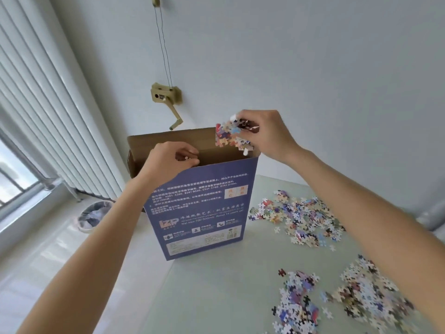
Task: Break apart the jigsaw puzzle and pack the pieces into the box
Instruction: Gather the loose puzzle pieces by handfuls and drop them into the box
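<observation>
- The right hand (261,133) is gripping a clump of joined puzzle pieces (231,137) right over the open mouth of the box (202,208), at the mouth's right end, just above the near wall's rim.
- The clump is hanging roughly flat-on to the camera with its lower edge dipping toward the opening, so the drop looks to be straight down from that hand.
- The left hand (172,159) is curling its fingers at the rim of the box's near wall, at the left end of the mouth; whether it is pinching the cardboard or a stray piece I cannot tell.
- The box is standing upright on its narrow end, long axis vertical, near the left edge of the worktop (216,297); its brown flap (168,137) is standing open behind the mouth.
- Tall and narrow, it looks tippy, so steadying the rim seems wise.
- Right of the box, loose pieces (298,218) are lying scattered on the worktop, with a second heap (337,300) further right and nearer the camera.
- The right hand is nearer both, with open room between them and the box.
</observation>
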`<action>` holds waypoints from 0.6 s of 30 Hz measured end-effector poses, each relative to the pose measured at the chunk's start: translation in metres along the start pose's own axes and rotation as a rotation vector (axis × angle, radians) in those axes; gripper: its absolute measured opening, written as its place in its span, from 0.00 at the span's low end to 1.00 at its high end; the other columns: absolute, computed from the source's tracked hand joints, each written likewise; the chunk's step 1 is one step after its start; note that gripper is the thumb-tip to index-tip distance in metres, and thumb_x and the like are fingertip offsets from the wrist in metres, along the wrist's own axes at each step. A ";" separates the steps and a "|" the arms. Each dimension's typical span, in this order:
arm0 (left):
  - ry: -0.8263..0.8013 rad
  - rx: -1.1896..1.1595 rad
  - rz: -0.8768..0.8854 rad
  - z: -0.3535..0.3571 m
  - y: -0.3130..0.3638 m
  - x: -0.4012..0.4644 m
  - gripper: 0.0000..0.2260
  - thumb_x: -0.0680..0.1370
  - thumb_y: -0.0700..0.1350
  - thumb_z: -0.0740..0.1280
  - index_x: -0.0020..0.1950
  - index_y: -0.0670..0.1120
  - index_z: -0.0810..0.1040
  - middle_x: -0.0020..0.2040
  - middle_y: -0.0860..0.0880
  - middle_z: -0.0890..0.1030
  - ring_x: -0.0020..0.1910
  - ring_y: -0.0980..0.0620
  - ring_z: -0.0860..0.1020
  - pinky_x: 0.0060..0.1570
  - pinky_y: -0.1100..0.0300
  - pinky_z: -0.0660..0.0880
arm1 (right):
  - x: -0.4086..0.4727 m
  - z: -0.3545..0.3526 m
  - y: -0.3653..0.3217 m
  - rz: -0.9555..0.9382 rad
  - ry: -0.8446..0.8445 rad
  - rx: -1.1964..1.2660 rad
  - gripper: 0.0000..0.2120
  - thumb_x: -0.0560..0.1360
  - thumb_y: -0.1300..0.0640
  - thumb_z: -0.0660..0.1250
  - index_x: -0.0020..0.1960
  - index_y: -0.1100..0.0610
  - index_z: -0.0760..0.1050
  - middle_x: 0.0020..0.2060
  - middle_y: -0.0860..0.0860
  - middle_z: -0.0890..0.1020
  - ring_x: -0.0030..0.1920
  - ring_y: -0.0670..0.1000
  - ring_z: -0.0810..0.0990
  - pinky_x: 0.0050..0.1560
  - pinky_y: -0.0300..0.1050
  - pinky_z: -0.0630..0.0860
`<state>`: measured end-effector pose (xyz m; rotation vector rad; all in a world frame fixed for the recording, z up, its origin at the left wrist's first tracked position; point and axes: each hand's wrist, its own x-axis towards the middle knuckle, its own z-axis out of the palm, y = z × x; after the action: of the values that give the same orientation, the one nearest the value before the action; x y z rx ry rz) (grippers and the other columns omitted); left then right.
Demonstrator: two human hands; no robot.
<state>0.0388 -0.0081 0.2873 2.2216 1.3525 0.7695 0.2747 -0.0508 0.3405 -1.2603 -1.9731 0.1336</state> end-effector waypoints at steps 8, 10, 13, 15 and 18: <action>0.059 0.030 0.001 -0.003 0.006 -0.008 0.03 0.73 0.50 0.70 0.44 0.56 0.84 0.41 0.58 0.83 0.40 0.58 0.79 0.42 0.56 0.77 | 0.031 0.041 0.013 -0.098 -0.484 -0.232 0.17 0.72 0.67 0.63 0.55 0.51 0.80 0.48 0.47 0.84 0.49 0.48 0.80 0.52 0.48 0.72; 0.060 0.060 -0.010 -0.004 0.006 -0.008 0.05 0.73 0.53 0.70 0.46 0.56 0.84 0.42 0.57 0.83 0.41 0.57 0.79 0.41 0.56 0.77 | 0.035 0.043 0.010 -0.065 -0.569 -0.224 0.15 0.73 0.64 0.63 0.55 0.52 0.79 0.47 0.48 0.83 0.46 0.47 0.79 0.47 0.39 0.69; 0.062 0.091 -0.009 -0.006 0.006 -0.009 0.06 0.73 0.54 0.69 0.46 0.56 0.84 0.43 0.56 0.84 0.41 0.57 0.78 0.42 0.56 0.77 | 0.041 0.044 0.006 -0.061 -0.670 -0.216 0.10 0.75 0.57 0.66 0.56 0.53 0.79 0.49 0.48 0.82 0.47 0.47 0.77 0.52 0.42 0.72; 0.039 0.097 0.008 -0.007 0.006 -0.012 0.05 0.73 0.54 0.70 0.46 0.56 0.84 0.42 0.56 0.83 0.41 0.59 0.78 0.43 0.56 0.78 | 0.042 0.046 0.005 -0.068 -0.710 -0.229 0.11 0.74 0.56 0.68 0.56 0.54 0.78 0.51 0.49 0.82 0.50 0.48 0.78 0.55 0.46 0.73; 0.031 0.105 0.024 -0.007 0.005 -0.018 0.04 0.71 0.53 0.72 0.45 0.57 0.83 0.38 0.59 0.82 0.39 0.63 0.78 0.43 0.57 0.78 | 0.041 0.050 0.004 -0.071 -0.677 -0.177 0.11 0.73 0.62 0.69 0.55 0.55 0.79 0.48 0.50 0.83 0.48 0.49 0.79 0.54 0.47 0.75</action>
<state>0.0301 -0.0262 0.2913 2.3191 1.4142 0.7605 0.2358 -0.0005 0.3264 -1.3705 -2.6498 0.4011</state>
